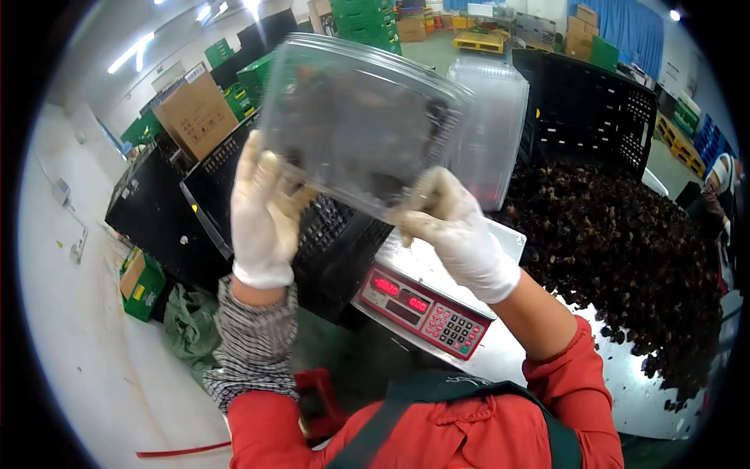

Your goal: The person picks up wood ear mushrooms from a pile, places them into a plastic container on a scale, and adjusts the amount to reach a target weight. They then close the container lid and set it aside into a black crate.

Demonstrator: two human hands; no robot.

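A clear plastic box (351, 117) is held up in front of me, tilted and blurred by motion, with dark patches showing in or through it. My left hand (266, 211), in a white glove, grips its lower left edge. At the lower right corner, the gloved fingers of my right hand (457, 234) pinch the rim. Below the box is a digital scale (430, 309) with a red panel and lit digits. More clear plastic boxes (492, 117) stand just behind my right hand.
A large heap of dark, crinkled pieces like dried fungus (609, 234) covers the metal table on the right, by a tipped black crate (586, 117). Other black crates (156, 211) and a cardboard box (195, 113) are at left. A person (715, 191) is at far right.
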